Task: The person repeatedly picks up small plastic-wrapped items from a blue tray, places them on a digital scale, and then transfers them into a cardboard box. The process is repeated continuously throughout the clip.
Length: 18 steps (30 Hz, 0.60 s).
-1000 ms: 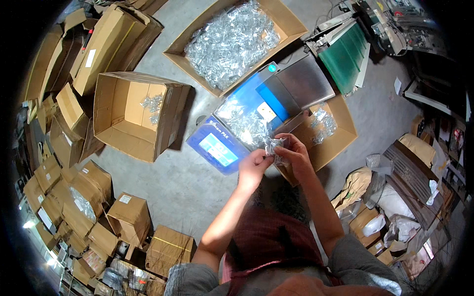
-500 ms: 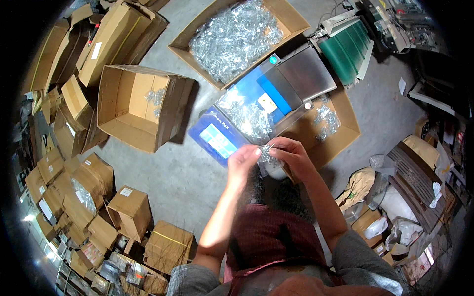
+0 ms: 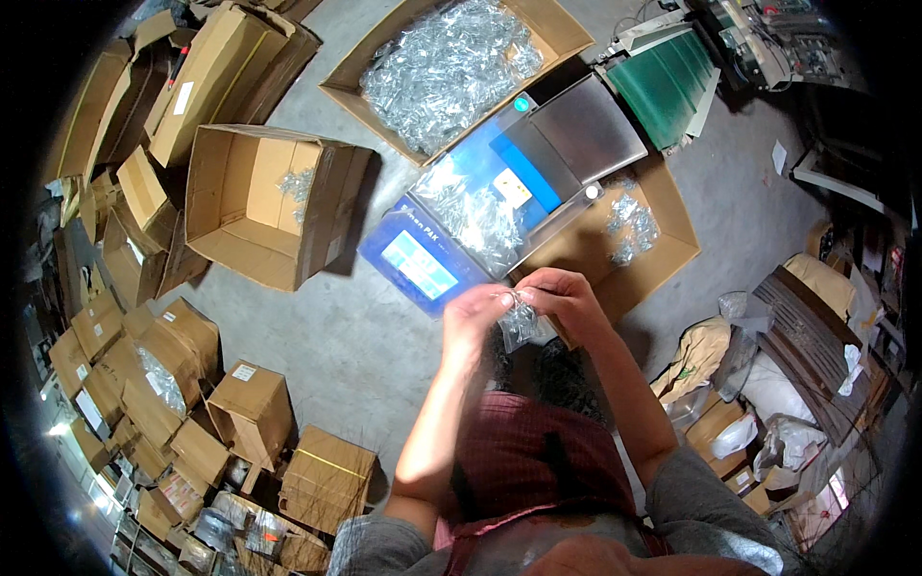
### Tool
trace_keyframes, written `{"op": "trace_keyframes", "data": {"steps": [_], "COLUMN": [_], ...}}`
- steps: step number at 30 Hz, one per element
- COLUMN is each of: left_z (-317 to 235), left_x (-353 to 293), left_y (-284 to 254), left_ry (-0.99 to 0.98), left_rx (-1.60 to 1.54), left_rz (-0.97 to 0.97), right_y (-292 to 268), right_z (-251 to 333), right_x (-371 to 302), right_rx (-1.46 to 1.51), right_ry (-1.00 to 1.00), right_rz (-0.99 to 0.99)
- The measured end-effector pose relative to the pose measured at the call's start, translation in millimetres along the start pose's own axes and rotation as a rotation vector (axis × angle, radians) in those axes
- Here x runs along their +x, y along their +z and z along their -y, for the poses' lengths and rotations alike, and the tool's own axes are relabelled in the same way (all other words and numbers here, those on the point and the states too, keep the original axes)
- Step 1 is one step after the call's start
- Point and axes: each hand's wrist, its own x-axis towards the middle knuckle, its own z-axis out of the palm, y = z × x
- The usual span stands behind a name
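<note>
Between my two hands hangs a small clear plastic bag (image 3: 521, 324) with shiny metal-looking pieces inside. My left hand (image 3: 476, 315) pinches the bag's top edge from the left. From the right, my right hand (image 3: 561, 298) grips the same edge, thumb and fingertips pressed together. Just beyond my hands stands a blue and grey machine (image 3: 572, 144) with a lit screen (image 3: 420, 265) at its near left end. A heap of clear packets (image 3: 475, 216) lies on its blue top.
A large carton (image 3: 336, 94) full of clear packets stands behind the machine. Another open carton (image 3: 672, 206), with some packets, is at its right. An open box (image 3: 226, 240) stands left, near stacked cartons (image 3: 125, 355). A green conveyor belt (image 3: 663, 91) is at the far right.
The bag was bunched up between my fingers; now it hangs down below them, held by its top edge. My head view has shifted slightly.
</note>
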Motion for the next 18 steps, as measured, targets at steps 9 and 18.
{"op": "trace_keyframes", "data": {"steps": [9, 18], "left_z": [3.2, 14.9], "left_x": [-5.0, -0.6], "left_y": [-6.9, -18.5], "left_ry": [-0.049, -0.112], "left_rx": [0.009, -0.074], "left_rz": [-0.011, -0.055], "right_y": [14.2, 15.9], "right_z": [-5.0, -6.4], "right_x": [-3.5, -8.1], "right_rx": [-0.050, 0.105], "right_ry": [0.022, 0.164], "right_rz": [-0.074, 0.004]}}
